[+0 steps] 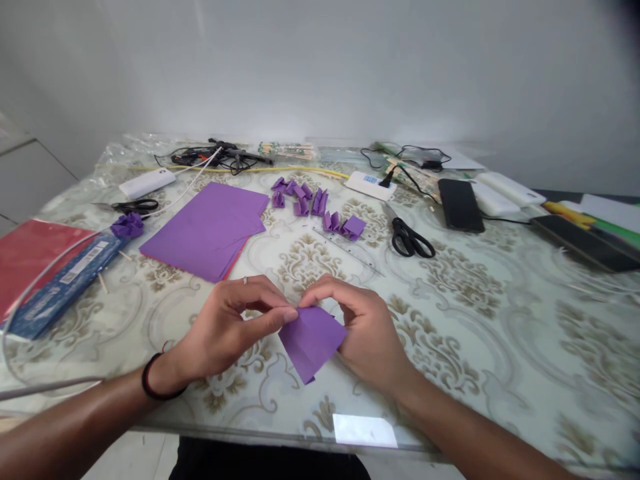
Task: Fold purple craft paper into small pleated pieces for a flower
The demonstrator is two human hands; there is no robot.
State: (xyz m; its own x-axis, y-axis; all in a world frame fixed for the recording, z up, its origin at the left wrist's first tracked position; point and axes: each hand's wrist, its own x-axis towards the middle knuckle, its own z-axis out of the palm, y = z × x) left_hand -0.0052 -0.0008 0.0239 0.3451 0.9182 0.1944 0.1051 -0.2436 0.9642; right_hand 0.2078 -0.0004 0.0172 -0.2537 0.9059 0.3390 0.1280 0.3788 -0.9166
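Observation:
A folded piece of purple paper (pixel 313 340) is held between both hands above the near part of the table. My left hand (pixel 237 327) pinches its upper left corner between thumb and fingers. My right hand (pixel 367 327) grips it from the right side, with fingertips at the top edge and part of the hand behind the paper. Beyond the hands lie several small folded purple paper pieces (pixel 301 200) in a loose group. A stack of purple paper sheets (pixel 203 227) rests to the left, with a red edge showing beneath.
Black scissors (pixel 410 239) and a clear ruler (pixel 347 251) lie past my right hand. A phone (pixel 460 205) and a white power strip (pixel 371 185) sit farther back. At left are a red-and-blue packet (pixel 65 277), crumpled purple paper (pixel 127 225) and a white cable (pixel 55 260).

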